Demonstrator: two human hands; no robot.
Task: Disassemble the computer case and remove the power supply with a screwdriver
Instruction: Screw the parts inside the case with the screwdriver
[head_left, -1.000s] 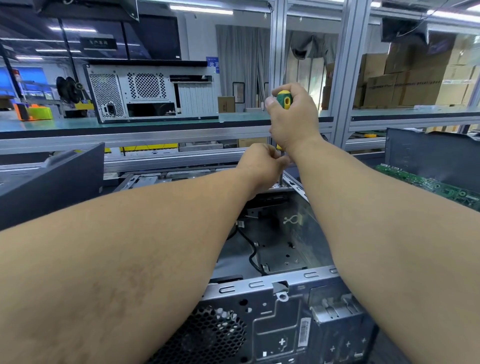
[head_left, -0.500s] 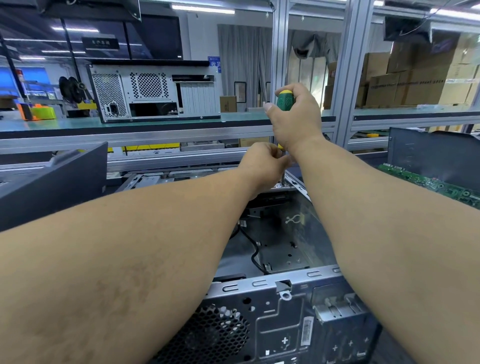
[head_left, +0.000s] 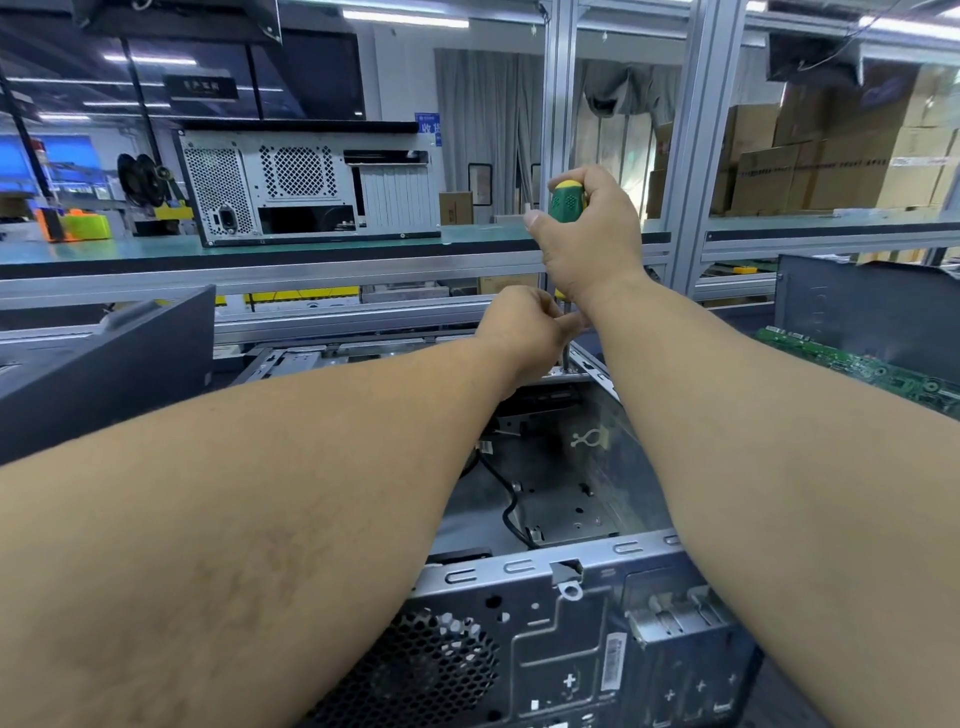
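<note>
An open grey computer case lies in front of me, its rear panel with a fan grille nearest. A black cable runs across its bare floor. My right hand grips the green and yellow handle of a screwdriver, held upright over the case's far edge. My left hand pinches the screwdriver's metal shaft just above the far rim. The tip and any screw are hidden behind my left hand. No power supply shows in this case.
A dark side panel leans at the left. A green circuit board and a dark cover lie at the right. A second computer case stands on the green shelf behind aluminium posts. Cardboard boxes are stacked far right.
My right hand has turned slightly on the screwdriver handle, showing more of the green grip. Both hands stay at the far edge of the case.
</note>
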